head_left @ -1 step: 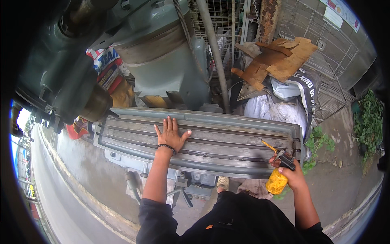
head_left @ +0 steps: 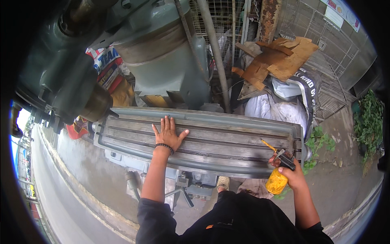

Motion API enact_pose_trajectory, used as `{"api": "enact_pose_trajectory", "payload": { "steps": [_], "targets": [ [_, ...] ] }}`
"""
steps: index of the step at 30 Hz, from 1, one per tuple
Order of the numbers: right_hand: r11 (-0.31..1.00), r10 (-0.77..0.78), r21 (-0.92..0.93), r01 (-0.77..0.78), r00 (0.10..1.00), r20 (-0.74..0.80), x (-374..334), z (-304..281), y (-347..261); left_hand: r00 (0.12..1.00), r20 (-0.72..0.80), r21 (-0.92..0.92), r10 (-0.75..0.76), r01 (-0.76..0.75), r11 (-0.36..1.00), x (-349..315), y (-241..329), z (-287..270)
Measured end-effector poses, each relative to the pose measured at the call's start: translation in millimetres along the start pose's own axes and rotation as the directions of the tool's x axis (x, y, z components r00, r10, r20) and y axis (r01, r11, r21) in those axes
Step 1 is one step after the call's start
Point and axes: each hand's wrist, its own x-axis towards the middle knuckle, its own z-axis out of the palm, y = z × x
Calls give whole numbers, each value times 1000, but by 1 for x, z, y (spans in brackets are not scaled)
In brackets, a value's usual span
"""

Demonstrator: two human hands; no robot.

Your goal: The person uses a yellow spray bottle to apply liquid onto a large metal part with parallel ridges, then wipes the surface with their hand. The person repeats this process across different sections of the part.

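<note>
Palm down, my left hand [head_left: 167, 136] lies with fingers spread on the slotted metal table [head_left: 227, 143] of a grey-green milling machine. A dark bead bracelet [head_left: 164, 147] circles that wrist. At the table's right end, my right hand [head_left: 293, 175] is wrapped round an oil can [head_left: 278, 181] with a yellow body, a black pump head and a thin yellow spout. The spout points up and left over the slots, clear of my left hand. Part of the can's body is hidden behind my fingers.
The machine's head [head_left: 61, 69] overhangs the table's left end, with its column [head_left: 170, 77] behind. Crank handles [head_left: 185, 195] stick out below the front edge. Cardboard [head_left: 292, 61] and white sacks [head_left: 276, 109] are piled behind the right side. Plants [head_left: 367, 126] grow far right.
My left hand has slid slightly to the left over the table, fingers still spread. The right hand and the oil can stay in the same place.
</note>
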Motion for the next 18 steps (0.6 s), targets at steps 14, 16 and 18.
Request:
{"api": "enact_pose_trajectory", "payload": {
  "steps": [14, 16, 18],
  "targets": [
    [999, 6, -39, -5, 999, 36, 9, 33, -10, 983, -67, 64, -169, 174, 983, 37, -139, 1],
    [1000, 10, -29, -8, 998, 69, 13, 39, -10, 984, -90, 38, -155, 159, 986, 38, -145, 6],
    [1000, 13, 3, -13, 994, 113, 22, 47, -7, 990, -100, 21, -96, 98, 995, 37, -136, 11]
  ]
}}
